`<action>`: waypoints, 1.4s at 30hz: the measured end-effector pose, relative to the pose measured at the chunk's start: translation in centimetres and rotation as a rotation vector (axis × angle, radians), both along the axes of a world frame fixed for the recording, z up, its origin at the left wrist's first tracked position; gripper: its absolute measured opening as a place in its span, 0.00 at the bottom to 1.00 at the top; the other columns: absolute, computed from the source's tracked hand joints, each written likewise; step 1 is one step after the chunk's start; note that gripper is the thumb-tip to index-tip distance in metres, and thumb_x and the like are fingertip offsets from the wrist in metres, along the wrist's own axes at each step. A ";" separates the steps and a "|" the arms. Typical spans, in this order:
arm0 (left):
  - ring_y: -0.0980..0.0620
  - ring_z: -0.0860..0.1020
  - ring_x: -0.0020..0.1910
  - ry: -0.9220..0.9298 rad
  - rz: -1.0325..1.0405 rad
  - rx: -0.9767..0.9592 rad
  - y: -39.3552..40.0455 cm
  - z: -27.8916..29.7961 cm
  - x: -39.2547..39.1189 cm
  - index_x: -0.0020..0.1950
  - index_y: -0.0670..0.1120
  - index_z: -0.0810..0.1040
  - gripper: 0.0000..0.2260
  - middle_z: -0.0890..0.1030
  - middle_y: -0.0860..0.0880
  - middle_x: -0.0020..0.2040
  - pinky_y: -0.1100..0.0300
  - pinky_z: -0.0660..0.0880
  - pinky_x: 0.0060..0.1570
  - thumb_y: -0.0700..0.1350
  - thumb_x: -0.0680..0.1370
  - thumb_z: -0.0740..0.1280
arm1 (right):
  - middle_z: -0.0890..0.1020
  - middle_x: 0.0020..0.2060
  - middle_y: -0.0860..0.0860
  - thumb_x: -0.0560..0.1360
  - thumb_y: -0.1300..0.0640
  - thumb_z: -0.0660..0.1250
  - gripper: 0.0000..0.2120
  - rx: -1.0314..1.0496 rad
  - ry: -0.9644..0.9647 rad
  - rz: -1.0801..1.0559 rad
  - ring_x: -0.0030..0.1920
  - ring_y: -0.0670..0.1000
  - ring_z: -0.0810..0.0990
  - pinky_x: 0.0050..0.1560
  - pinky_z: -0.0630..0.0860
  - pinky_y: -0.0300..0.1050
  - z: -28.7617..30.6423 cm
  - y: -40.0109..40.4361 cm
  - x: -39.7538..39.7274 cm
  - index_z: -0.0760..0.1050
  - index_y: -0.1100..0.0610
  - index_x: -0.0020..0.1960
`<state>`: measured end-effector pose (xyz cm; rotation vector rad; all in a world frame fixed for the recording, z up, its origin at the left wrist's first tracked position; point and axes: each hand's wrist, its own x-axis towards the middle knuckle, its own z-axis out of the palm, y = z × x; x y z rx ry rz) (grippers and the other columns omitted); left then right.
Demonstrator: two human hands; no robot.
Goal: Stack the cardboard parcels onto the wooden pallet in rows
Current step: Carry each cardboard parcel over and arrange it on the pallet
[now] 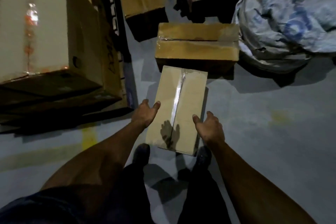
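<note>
Gripping taped parcel [177, 109] by both long sides, I'm curling left hand [145, 113] and right hand [209, 126] around it, thumbs on top.

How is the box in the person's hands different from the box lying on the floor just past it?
The held box is paler, with its tape running away from the person; the floor box is darker brown, with its tape running crosswise. One is gripped between both hands, the other lies untouched. Both are taped cardboard.
</note>
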<state>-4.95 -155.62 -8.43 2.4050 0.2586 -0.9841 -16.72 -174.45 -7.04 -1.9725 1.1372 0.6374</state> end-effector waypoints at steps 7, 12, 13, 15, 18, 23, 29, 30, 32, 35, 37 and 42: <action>0.40 0.62 0.77 0.035 0.127 0.020 -2.0 -13.6 2.5 0.80 0.42 0.59 0.33 0.62 0.41 0.79 0.50 0.60 0.73 0.60 0.82 0.60 | 0.68 0.73 0.59 0.75 0.33 0.65 0.40 0.022 0.004 -0.045 0.71 0.62 0.67 0.69 0.66 0.57 -13.1 -3.4 2.2 0.60 0.57 0.77; 0.40 0.62 0.77 0.013 0.180 0.011 -1.5 -23.4 5.0 0.80 0.43 0.57 0.36 0.61 0.41 0.79 0.49 0.60 0.74 0.62 0.80 0.62 | 0.68 0.73 0.59 0.72 0.31 0.66 0.45 0.069 -0.031 -0.162 0.71 0.62 0.68 0.69 0.67 0.55 -23.3 -3.4 4.3 0.60 0.58 0.77; 0.39 0.62 0.77 0.015 0.193 0.009 -1.3 -25.0 5.3 0.80 0.43 0.56 0.36 0.61 0.41 0.79 0.48 0.61 0.74 0.62 0.80 0.63 | 0.68 0.73 0.59 0.71 0.29 0.66 0.46 0.078 -0.034 -0.186 0.71 0.62 0.68 0.69 0.68 0.55 -25.0 -3.3 4.7 0.60 0.58 0.77; 0.38 0.64 0.76 0.031 0.223 -0.009 -0.8 -27.4 5.9 0.80 0.44 0.55 0.40 0.61 0.40 0.79 0.45 0.63 0.74 0.64 0.77 0.65 | 0.68 0.73 0.59 0.69 0.29 0.67 0.49 0.087 -0.038 -0.224 0.71 0.62 0.68 0.70 0.68 0.56 -27.7 -3.2 5.3 0.59 0.58 0.78; 0.39 0.70 0.71 0.076 0.266 -0.079 0.1 -30.5 6.7 0.80 0.43 0.55 0.53 0.64 0.40 0.77 0.42 0.68 0.70 0.73 0.66 0.66 | 0.69 0.73 0.59 0.70 0.32 0.70 0.50 0.086 -0.047 -0.272 0.71 0.62 0.69 0.70 0.68 0.55 -31.2 -2.8 5.8 0.55 0.59 0.79; 0.40 0.72 0.69 0.101 0.208 -0.092 1.0 -33.7 6.8 0.78 0.43 0.62 0.44 0.71 0.42 0.73 0.47 0.70 0.69 0.69 0.72 0.68 | 0.71 0.70 0.56 0.71 0.37 0.73 0.45 0.061 -0.068 -0.399 0.68 0.60 0.71 0.61 0.69 0.48 -34.5 -2.2 5.7 0.56 0.56 0.77; 0.45 0.80 0.56 0.095 0.240 -0.179 2.0 -35.4 6.2 0.59 0.47 0.81 0.39 0.83 0.47 0.56 0.46 0.76 0.63 0.74 0.60 0.72 | 0.69 0.73 0.58 0.70 0.35 0.73 0.48 0.110 -0.054 -0.566 0.69 0.60 0.70 0.55 0.69 0.44 -35.4 -2.1 5.0 0.57 0.59 0.78; 0.45 0.81 0.55 0.092 0.240 -0.193 1.8 -34.9 6.1 0.57 0.48 0.81 0.34 0.84 0.47 0.54 0.46 0.76 0.62 0.71 0.62 0.73 | 0.69 0.73 0.58 0.70 0.35 0.72 0.48 0.098 -0.052 -0.563 0.69 0.60 0.70 0.56 0.68 0.44 -35.2 -2.0 5.0 0.58 0.60 0.78; 0.46 0.81 0.54 0.093 0.238 -0.215 1.9 -34.5 6.0 0.53 0.50 0.81 0.27 0.84 0.48 0.52 0.47 0.77 0.62 0.69 0.65 0.74 | 0.68 0.73 0.58 0.70 0.34 0.72 0.48 0.076 -0.061 -0.552 0.70 0.60 0.69 0.61 0.70 0.46 -34.7 -1.7 4.7 0.58 0.59 0.78; 0.46 0.82 0.53 0.097 0.216 -0.213 2.7 -33.0 5.7 0.52 0.50 0.82 0.32 0.84 0.49 0.52 0.47 0.79 0.59 0.73 0.60 0.74 | 0.69 0.73 0.57 0.70 0.33 0.71 0.48 0.039 -0.063 -0.519 0.70 0.61 0.69 0.67 0.69 0.52 -33.1 -1.1 4.1 0.59 0.58 0.77; 0.46 0.83 0.52 0.071 0.223 -0.200 3.3 -31.5 5.4 0.54 0.49 0.83 0.42 0.85 0.48 0.51 0.46 0.79 0.58 0.77 0.53 0.72 | 0.70 0.71 0.58 0.70 0.32 0.70 0.46 0.020 -0.065 -0.488 0.69 0.61 0.70 0.67 0.68 0.53 -31.2 -0.6 3.8 0.60 0.59 0.76; 0.45 0.82 0.49 0.012 0.167 -0.106 4.3 -24.3 5.1 0.48 0.49 0.84 0.36 0.85 0.48 0.48 0.49 0.80 0.56 0.77 0.56 0.68 | 0.74 0.65 0.58 0.71 0.32 0.69 0.42 -0.029 -0.117 -0.383 0.63 0.60 0.74 0.62 0.70 0.52 -24.1 0.2 3.5 0.64 0.60 0.72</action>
